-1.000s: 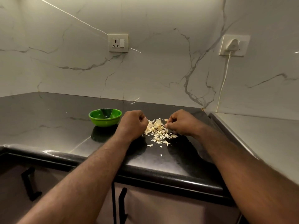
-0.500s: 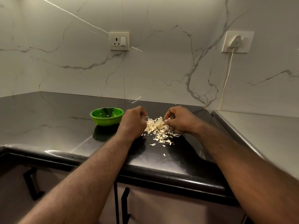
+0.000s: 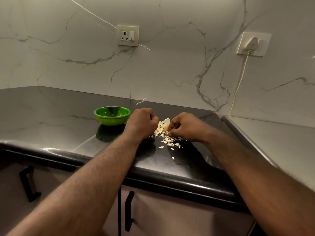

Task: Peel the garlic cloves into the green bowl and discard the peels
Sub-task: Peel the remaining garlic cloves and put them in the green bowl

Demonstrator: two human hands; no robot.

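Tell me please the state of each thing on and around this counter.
green bowl: upright on the counter
garlic peels: loose heap between the hands
left hand: fingers curled, contents hidden
right hand: fingers curled at the heap, grip unclear
left socket: no plug
right socket: plug in
cabinet doors: shut

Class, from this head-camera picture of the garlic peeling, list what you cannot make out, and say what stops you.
- Left hand: head view; its own back hides whatever the curled fingers hold.
- Right hand: fingers curl at the peels; clove or peel, too small to tell.
- Green bowl: reflections and the near wall hide part of its inside.
- White cord: lower end hidden behind the counter.
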